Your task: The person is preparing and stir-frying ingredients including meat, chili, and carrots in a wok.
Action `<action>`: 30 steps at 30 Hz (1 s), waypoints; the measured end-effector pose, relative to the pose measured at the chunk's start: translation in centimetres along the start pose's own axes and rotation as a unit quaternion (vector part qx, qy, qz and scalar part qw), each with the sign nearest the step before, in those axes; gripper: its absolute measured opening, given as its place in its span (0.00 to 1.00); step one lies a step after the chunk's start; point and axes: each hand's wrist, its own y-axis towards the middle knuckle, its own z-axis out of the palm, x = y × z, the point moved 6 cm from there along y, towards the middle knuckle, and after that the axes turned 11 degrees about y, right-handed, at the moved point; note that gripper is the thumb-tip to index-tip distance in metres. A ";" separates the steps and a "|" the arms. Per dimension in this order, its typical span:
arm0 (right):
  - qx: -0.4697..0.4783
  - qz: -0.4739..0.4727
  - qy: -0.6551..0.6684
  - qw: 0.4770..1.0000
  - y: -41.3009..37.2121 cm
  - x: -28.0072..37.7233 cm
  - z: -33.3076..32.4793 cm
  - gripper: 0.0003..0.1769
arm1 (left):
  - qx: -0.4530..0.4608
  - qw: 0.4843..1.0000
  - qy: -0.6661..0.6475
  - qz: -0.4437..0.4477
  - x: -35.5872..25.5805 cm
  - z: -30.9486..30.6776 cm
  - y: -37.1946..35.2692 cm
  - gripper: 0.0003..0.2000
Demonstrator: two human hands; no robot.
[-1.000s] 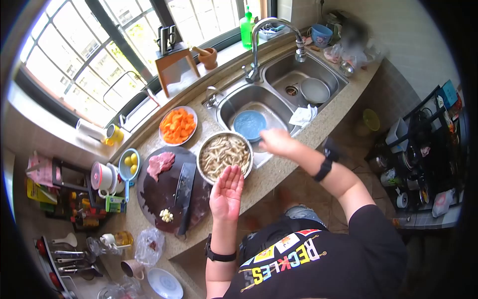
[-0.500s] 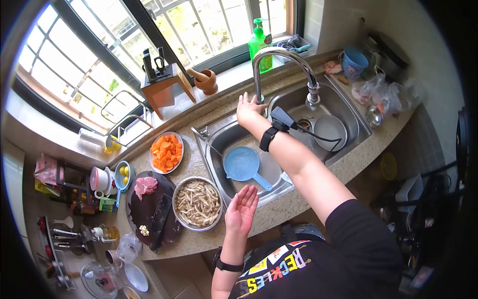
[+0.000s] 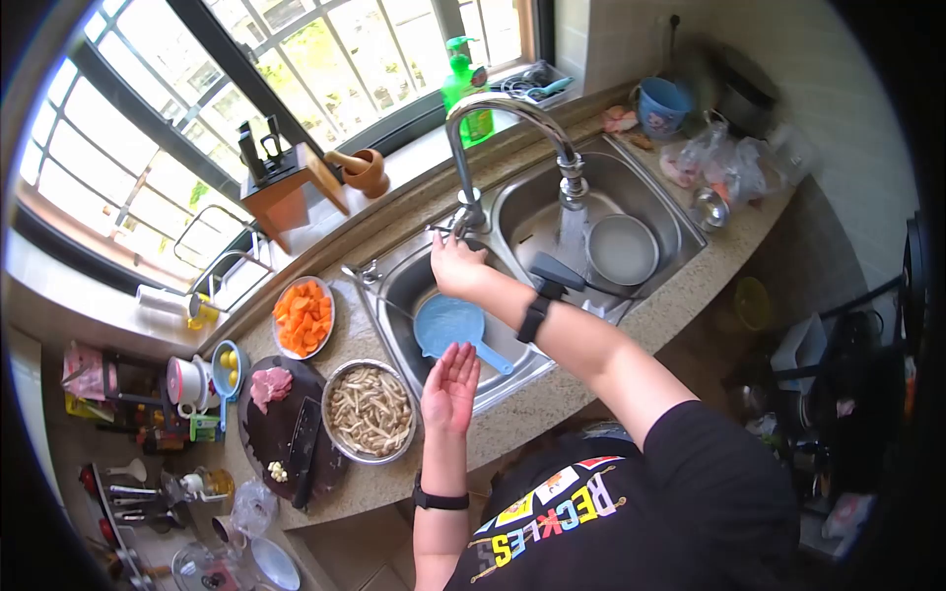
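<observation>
My right hand (image 3: 459, 264) reaches over the left basin, its fingers at the small lever (image 3: 439, 230) by the base of the tap (image 3: 468, 210). Water runs from the spout into the right basin (image 3: 537, 202), near a round grey pan (image 3: 623, 250). My left hand (image 3: 451, 389) is held palm up with its fingers stretched out, holding nothing, in front of the left basin's near rim. Inside that basin, a blue plastic scoop (image 3: 448, 325) lies with its handle toward me. A steel bowl (image 3: 411, 433) of pale, elongated pieces (image 3: 370, 409) stands left of my left hand.
On the counter's left are a plate of cut carrots (image 3: 304, 317) and a dark chopping board (image 3: 258, 433) with raw meat (image 3: 270, 387) and a cleaver (image 3: 304, 448). A green soap bottle (image 3: 463, 94) and a knife block (image 3: 281, 192) stand by the window.
Water now flows from the tap; none showed before. My right hand has drawn back from behind the tap base to the lever, its spread fingers now closing there. The whole view has shifted.
</observation>
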 end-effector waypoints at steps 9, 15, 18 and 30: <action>-0.012 -0.084 0.076 0.993 -19.7 -19.3 -6.8 0.21 | 0.058 0.998 0.005 -0.009 1.6 8.7 9.3 0.19; 0.041 0.013 0.191 0.981 -22.6 -30.1 -7.8 0.26 | 0.080 0.995 -0.015 -0.055 8.0 15.3 17.7 0.21; 0.044 -0.019 0.196 0.980 -22.0 -33.1 -9.3 0.26 | -0.058 0.996 -0.028 -0.062 12.7 16.9 23.6 0.19; 0.125 -0.090 0.224 0.962 -17.2 -39.6 -13.3 0.26 | -0.059 0.992 -0.112 -0.025 15.1 17.9 29.1 0.31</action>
